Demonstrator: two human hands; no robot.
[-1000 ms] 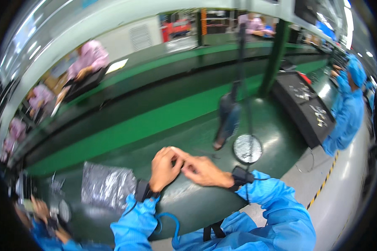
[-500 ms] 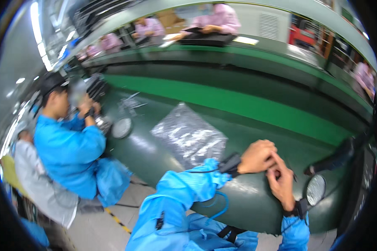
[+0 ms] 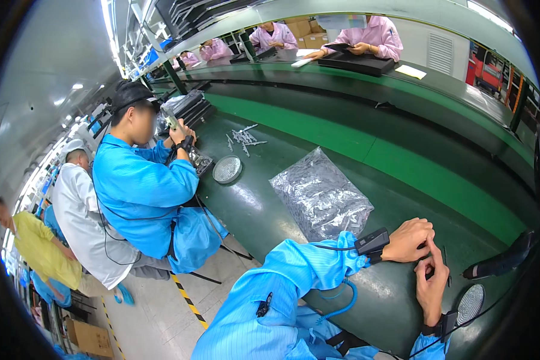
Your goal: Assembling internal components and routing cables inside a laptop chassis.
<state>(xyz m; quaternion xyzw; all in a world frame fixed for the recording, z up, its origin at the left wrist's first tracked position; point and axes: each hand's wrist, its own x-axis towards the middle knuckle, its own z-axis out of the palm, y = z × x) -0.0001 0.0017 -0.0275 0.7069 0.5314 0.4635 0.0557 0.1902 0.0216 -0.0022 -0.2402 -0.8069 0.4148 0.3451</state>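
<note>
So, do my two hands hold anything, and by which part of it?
Cannot be told: your left hand and right hand meet; no object shows between them.

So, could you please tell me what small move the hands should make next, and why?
Perhaps part the left hand and right hand slightly: their fingers seem to meet above the table, hiding whether anything small sits between them.

Left sleeve (image 3: 300, 270): bright blue, faint fine stripes, gathered at the cuff (image 3: 357, 257). Small black piece (image 3: 264, 305) on its upper part, kind unclear. Left hand (image 3: 409, 240) bare; black box (image 3: 373, 241) strapped at the wrist, thin black cable (image 3: 331, 247) along the cuff. Blue coiled cord (image 3: 350, 300) below. Right hand (image 3: 432, 285) bare; black wrist unit (image 3: 445, 324), right sleeve (image 3: 431, 347) also blue. Black strap (image 3: 345, 343) at the lap.
</note>
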